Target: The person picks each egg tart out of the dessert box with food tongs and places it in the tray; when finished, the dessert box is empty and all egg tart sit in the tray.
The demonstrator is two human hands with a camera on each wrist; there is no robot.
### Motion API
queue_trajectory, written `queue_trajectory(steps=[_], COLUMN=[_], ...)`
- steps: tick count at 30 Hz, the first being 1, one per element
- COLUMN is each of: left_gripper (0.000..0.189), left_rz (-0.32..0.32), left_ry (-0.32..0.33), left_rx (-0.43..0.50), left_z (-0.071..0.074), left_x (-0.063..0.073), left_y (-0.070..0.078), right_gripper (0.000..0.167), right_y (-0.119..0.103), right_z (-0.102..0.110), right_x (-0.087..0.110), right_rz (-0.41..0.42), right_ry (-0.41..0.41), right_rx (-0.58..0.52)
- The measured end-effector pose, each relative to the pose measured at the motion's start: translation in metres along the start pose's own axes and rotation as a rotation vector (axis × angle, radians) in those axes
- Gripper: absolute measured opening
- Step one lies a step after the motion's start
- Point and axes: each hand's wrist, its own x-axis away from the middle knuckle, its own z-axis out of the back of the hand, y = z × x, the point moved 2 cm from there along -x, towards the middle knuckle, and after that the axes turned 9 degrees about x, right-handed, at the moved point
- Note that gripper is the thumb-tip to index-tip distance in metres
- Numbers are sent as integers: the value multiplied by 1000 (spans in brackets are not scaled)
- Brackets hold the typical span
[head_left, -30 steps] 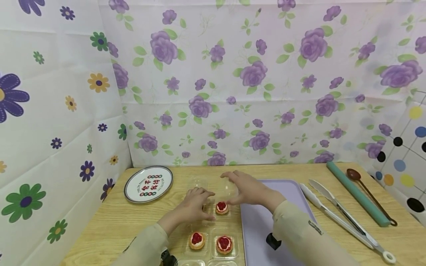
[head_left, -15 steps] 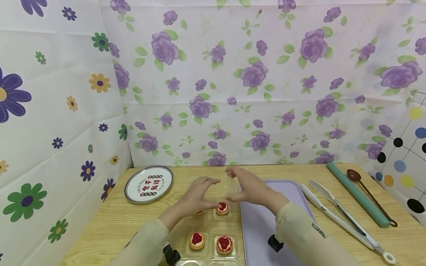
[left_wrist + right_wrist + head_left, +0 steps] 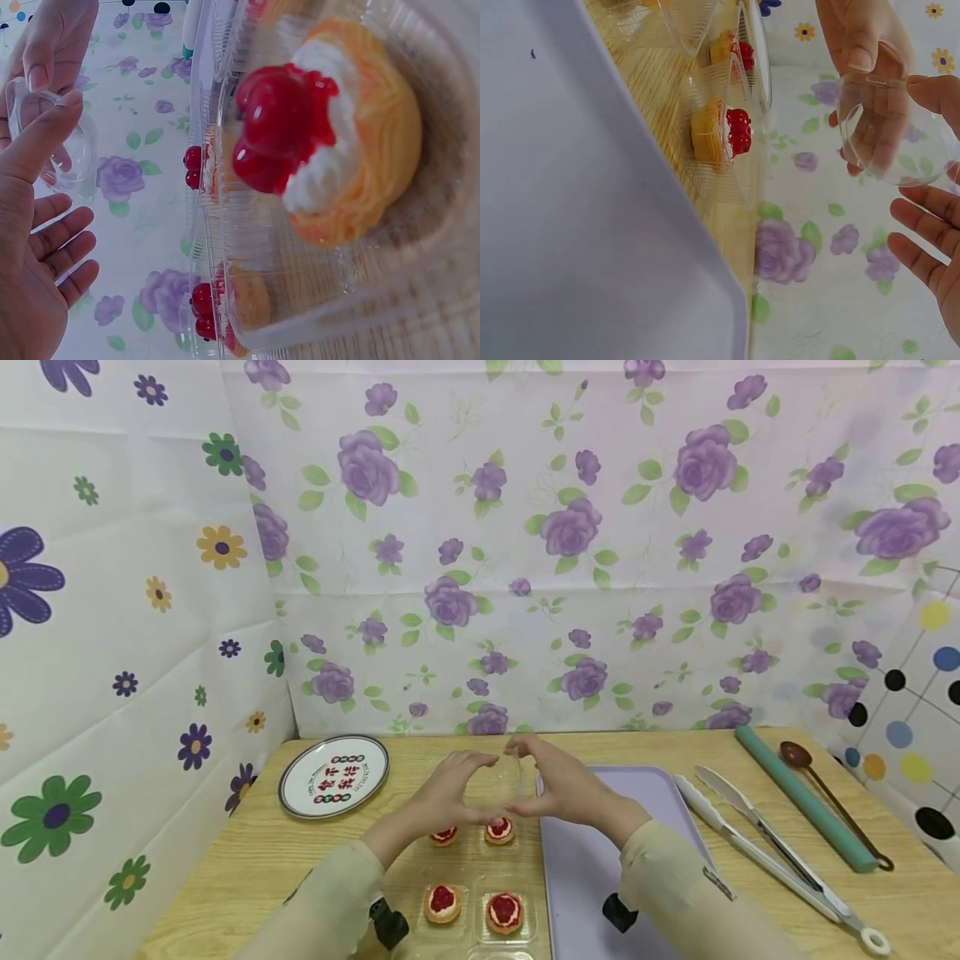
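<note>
Just above the back pair of tarts, my left hand [image 3: 442,793] and right hand [image 3: 570,781] hold a clear plastic lid [image 3: 889,135] between them. In the right wrist view, the left thumb lies on one edge with fingers behind it, and the right thumb touches the opposite edge. My other right fingers spread below it. Under the hands sit a back-right tart [image 3: 499,832] and a back-left tart [image 3: 442,836], partly covered by my left hand in the head view. Nearer me, a front-left tart [image 3: 442,903] and a front-right tart [image 3: 505,912], topped with red fruit and cream, sit in clear plastic boxes.
A lilac tray [image 3: 585,868] lies right of the boxes, under my right forearm. Farther right are tongs [image 3: 780,843], a green rolling pin [image 3: 806,797] and a brown ladle [image 3: 797,754]. A printed plate [image 3: 335,777] sits at the back left, near the flowered cloth wall [image 3: 480,552].
My left hand has risen and moved right from the back-left tart to the lid in my right hand. The gap between the hands has narrowed; the back-left tart shows more.
</note>
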Motion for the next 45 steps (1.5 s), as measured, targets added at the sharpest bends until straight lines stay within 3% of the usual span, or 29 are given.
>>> queue_trajectory(steps=[8,22,34,45], left_gripper=[76,77,81,73], left_rz=[13,28,37,159], left_ry=[6,12,-55,-126], left_rx=[45,-143,-319,-298], left_z=[6,27,34,23], left_x=[1,-2,-29,-48], left_y=[3,11,1,-20], right_gripper=[72,74,83,79], right_y=[4,6,22,34], right_z=[-2,3,-1,-15], right_x=[1,-6,-25,-42], right_rz=[-5,-70,-140,-235], right_ry=[-6,-37,-129,-228], right_rx=[-17,9,86,209])
